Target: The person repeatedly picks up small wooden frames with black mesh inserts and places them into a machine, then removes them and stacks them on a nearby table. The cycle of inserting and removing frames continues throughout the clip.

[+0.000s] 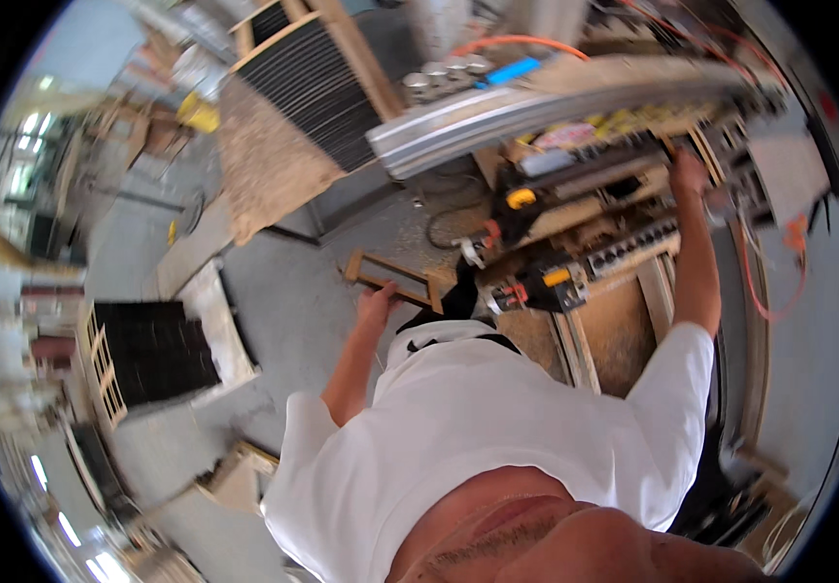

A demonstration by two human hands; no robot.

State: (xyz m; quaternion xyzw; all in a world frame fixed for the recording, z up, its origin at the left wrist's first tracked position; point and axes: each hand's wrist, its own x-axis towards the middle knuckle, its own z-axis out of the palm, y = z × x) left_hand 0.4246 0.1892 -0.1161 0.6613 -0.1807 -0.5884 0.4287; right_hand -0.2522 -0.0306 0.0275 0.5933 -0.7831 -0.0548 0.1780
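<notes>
Low in front of me, my left hand is closed around one long side of a small rectangular wooden frame. This frame hangs over the floor beside my leg, left of the machine. My right arm stretches out to the far right end of the long woodworking machine. There my right hand grips a second small wooden frame, its fingers partly hidden. Two black-bodied tool units with yellow parts, a nearer one and a farther one, sit at the machine's left end.
A long metal beam runs across the machine's far side. Dark slats are stacked on a board at the far left. Another dark stack stands on the floor at left. An orange hose hangs at right.
</notes>
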